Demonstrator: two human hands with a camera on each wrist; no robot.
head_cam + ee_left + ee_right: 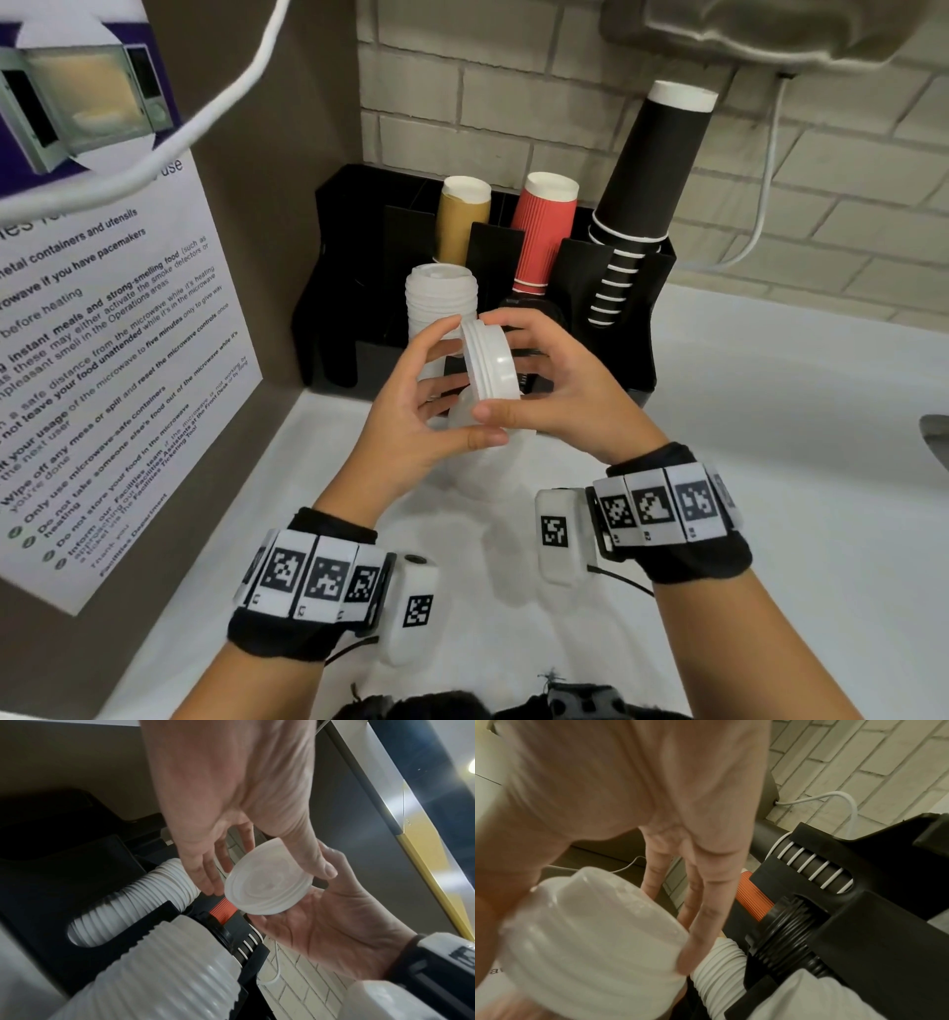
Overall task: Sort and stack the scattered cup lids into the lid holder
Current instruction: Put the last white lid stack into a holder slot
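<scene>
Both hands meet in front of the black lid holder on the white counter. Between them: a small stack of translucent white lids, tipped on edge, rims facing the person's left.

Left hand: fingers curved round the stack's near face, thumb under its lower rim; the left wrist view shows the thumb tip on the rim and the other fingers spread behind. Right hand: fingers curled over the top edge, thumb pressing the lower edge. Both grip the same stack; neither is wide open.

Holder contents: a tall column of white lids in the front left slot, just behind the left fingers; black lids in the slot to its right. Behind these, stacks of tan cups, red cups and black cups.

Judgement on the step: the stack is being squared up before it goes onto a column. Doing it well likely means:
- pressing the rims flush so the lids nest evenly;
- checking that the size matches the white column, not the black slot;
- turning the stack to the same way up as the column;
- lowering it straight, one hand steadying the column, which already stands high and could lean.

More translucent lids seem to lie on the counter beneath the hands; the glare makes them hard to tell.
</scene>
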